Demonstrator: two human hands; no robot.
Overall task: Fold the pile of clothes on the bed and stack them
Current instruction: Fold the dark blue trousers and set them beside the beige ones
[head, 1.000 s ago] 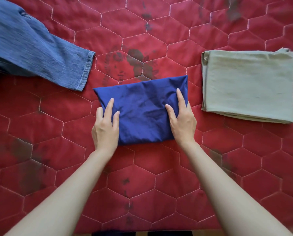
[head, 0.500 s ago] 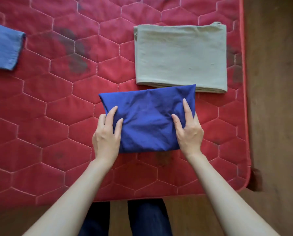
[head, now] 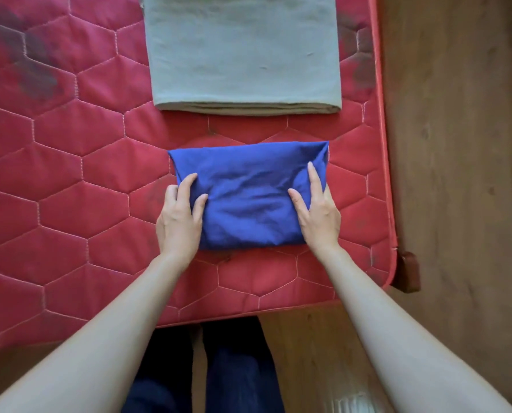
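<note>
A folded blue garment lies near the front right corner of the red quilted bed. My left hand grips its left end, fingers curled over the edge. My right hand grips its right end, thumb and forefinger on top of the cloth. Just beyond it, a folded grey-green garment lies flat on the bed, with a strip of red quilt between the two.
The bed's right edge and front edge border a wooden floor. A dark wooden bed leg shows at the corner. My legs in dark trousers stand against the front edge.
Both hands carried the blue garment rightward along the bed to sit in front of the grey-green one. The jeans have left the view, and the bed's corner and floor came into sight.
</note>
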